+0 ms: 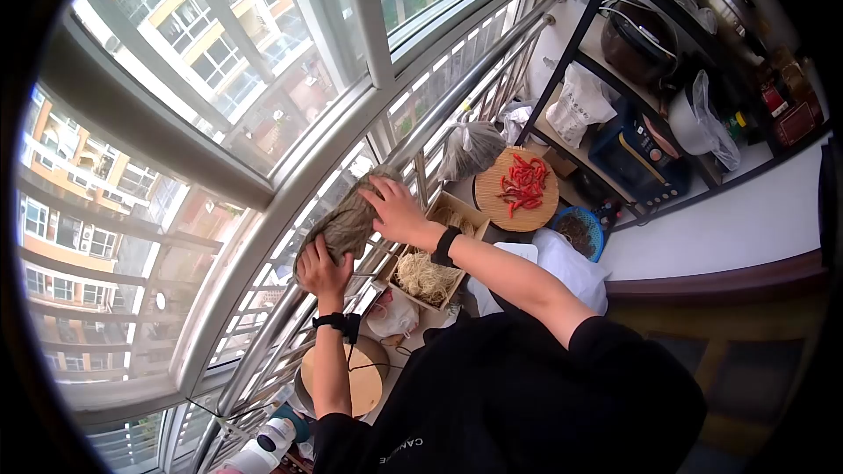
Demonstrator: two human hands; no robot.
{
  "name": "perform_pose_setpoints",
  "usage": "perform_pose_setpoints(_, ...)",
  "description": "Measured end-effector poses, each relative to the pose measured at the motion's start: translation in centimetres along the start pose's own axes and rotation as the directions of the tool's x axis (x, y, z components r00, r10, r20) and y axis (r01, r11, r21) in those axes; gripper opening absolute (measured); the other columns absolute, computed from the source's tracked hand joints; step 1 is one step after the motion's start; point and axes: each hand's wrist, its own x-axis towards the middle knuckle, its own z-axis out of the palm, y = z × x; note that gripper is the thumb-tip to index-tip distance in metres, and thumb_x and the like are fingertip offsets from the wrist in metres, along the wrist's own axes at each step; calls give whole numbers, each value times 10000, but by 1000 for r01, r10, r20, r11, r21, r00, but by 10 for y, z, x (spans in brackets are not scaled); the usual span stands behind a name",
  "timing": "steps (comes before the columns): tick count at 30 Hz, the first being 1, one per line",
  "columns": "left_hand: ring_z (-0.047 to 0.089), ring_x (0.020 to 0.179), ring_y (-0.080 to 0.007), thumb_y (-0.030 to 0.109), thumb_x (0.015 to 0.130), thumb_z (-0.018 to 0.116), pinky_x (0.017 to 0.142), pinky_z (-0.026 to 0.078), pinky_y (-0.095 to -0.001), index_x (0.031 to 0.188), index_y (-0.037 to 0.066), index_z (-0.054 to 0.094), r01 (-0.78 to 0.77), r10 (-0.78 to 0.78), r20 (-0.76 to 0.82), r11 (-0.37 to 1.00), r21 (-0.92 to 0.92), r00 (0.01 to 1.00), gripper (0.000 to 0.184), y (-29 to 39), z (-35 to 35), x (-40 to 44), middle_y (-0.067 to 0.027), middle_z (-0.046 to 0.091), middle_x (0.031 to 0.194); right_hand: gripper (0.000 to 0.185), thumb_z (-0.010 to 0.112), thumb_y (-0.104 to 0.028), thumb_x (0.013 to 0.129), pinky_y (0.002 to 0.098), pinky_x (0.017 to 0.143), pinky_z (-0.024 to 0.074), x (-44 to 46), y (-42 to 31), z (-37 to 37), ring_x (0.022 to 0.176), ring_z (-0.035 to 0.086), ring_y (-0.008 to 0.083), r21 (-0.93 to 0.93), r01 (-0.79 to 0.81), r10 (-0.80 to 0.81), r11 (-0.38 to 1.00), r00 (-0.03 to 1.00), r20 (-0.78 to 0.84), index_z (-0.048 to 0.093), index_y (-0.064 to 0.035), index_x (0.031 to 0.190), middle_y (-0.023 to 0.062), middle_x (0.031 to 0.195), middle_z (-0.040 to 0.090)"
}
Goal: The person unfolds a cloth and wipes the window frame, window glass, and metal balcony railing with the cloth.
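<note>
A crumpled grey-brown cloth (347, 221) lies along the metal railing by the window. My left hand (322, 270) grips its near end, with the fingers bent over the fabric. Farther along, at the far end of the cloth, my right hand (399, 211) has its fingers curled onto the top of the material. Each wrist wears a black band. The part of the cloth under my fingers and against the rail is hidden.
Below the railing sits a box of pale dried strands (428, 279). Red chili peppers (525, 183) lie on a round wooden board (492, 204). A grey plastic bag (471, 149) is near the rail. A black shelf (569, 57) with pots stands at right; a round wooden lid (362, 386) is below.
</note>
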Motion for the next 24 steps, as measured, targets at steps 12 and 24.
perform_pose_setpoints(12, 618, 968, -329, 467, 687, 709, 872, 471, -445, 1251, 90, 628, -36, 38, -6, 988, 150, 999, 683, -2, 12, -3, -121, 631, 1073, 692, 687, -203, 825, 584, 1174, 236, -5, 5, 7, 1413, 328, 329, -24, 21, -23, 999, 995, -94, 438, -158, 1469, 136, 1528, 366)
perform_pose_setpoints(24, 577, 1055, -386, 575, 922, 446, 963, 406, -494, 1272, 49, 609, 19, -29, 94, 994, 106, 995, 652, 10, 5, 3, -170, 618, 1122, 422, 651, -306, 924, 533, 1087, 294, 3, 35, -2, 1295, 427, 274, 167, 107, -74, 980, 978, -193, 597, -174, 1322, 65, 1406, 498)
